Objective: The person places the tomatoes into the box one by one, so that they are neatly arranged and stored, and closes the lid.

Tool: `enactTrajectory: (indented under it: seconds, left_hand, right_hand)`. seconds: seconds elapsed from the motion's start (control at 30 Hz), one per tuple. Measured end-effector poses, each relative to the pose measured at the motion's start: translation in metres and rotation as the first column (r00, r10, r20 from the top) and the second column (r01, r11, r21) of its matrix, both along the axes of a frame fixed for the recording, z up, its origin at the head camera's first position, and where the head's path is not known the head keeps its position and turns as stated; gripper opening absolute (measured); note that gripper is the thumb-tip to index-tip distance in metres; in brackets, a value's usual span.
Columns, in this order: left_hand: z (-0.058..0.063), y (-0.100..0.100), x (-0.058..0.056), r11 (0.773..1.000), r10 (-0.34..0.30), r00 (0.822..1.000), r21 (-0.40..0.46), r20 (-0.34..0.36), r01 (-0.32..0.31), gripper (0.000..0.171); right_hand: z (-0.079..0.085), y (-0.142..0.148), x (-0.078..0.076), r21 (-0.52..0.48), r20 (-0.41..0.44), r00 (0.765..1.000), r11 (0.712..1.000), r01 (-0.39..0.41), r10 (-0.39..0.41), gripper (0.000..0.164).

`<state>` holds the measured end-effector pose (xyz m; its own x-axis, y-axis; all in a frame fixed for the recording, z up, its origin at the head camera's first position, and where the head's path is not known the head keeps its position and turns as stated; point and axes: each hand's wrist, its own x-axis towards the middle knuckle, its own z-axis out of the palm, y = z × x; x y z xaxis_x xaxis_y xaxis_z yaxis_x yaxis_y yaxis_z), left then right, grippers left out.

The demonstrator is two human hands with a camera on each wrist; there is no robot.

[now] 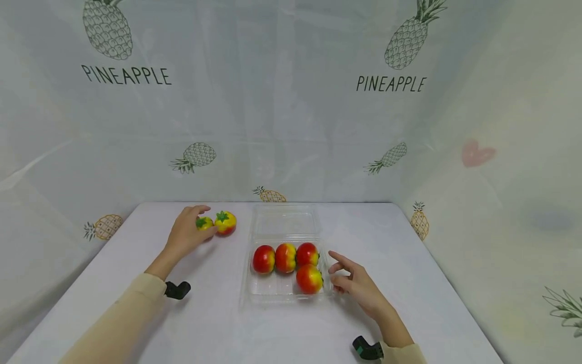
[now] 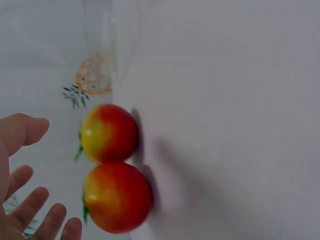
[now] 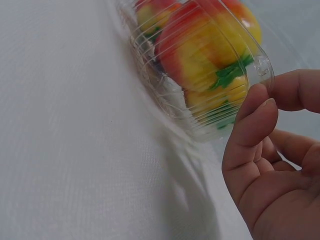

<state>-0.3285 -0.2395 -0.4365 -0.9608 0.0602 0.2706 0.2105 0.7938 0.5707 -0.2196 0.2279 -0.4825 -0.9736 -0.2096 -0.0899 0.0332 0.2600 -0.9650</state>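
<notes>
My left hand (image 1: 187,232) reaches over two red-and-yellow round fruits with green leafy tops at the table's back left. In the left wrist view its fingers are spread, and a gap separates them from the nearer fruit (image 2: 118,196) and the farther fruit (image 2: 109,133), which touch each other. My right hand (image 1: 356,285) is at the right edge of an open clear plastic box (image 1: 273,288), its index finger extended. In the right wrist view its fingertips (image 3: 260,112) meet or overlap the box's rim; contact is unclear. Several similar fruits (image 1: 285,258) lie inside the box.
The box's clear lid (image 1: 285,221) lies folded back toward the rear of the white table (image 1: 204,323). Behind the table hangs a pale curtain (image 1: 282,111) printed with pineapples. Each wrist carries a small black device (image 1: 177,290).
</notes>
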Motion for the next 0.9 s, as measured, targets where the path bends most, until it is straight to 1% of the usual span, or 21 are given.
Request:
enactTrajectory:
  seconds: [0.2, 0.37, 0.6, 0.9]
  left_hand:
    - [-0.018, -0.017, -0.007, 0.999, 0.038, 0.996, -0.018, 0.079, -0.037, 0.07]
    - [-0.028, -0.023, -0.009, 0.997, 0.076, 0.991, -0.021, 0.112, -0.074, 0.073]
    - [-0.035, -0.024, -0.013, 0.995, 0.094, 0.983, 0.011, 0.155, -0.097, 0.078]
    - [-0.042, -0.029, -0.024, 0.993, 0.096, 0.98, 0.045, 0.174, -0.106, 0.078]
  right_hand:
    - [-0.001, 0.0, 0.0, 0.001, -0.006, 1.0, 1.0, -0.005, 0.005, 0.067]
    - [-0.001, -0.001, 0.0, -0.002, -0.003, 1.0, 1.0, -0.002, 0.002, 0.067]
    - [0.0, -0.001, 0.0, 0.011, -0.011, 1.0, 1.0, 0.006, -0.006, 0.067]
    - [0.0, 0.0, 0.0, 0.007, -0.008, 1.0, 1.0, 0.001, 0.0, 0.067]
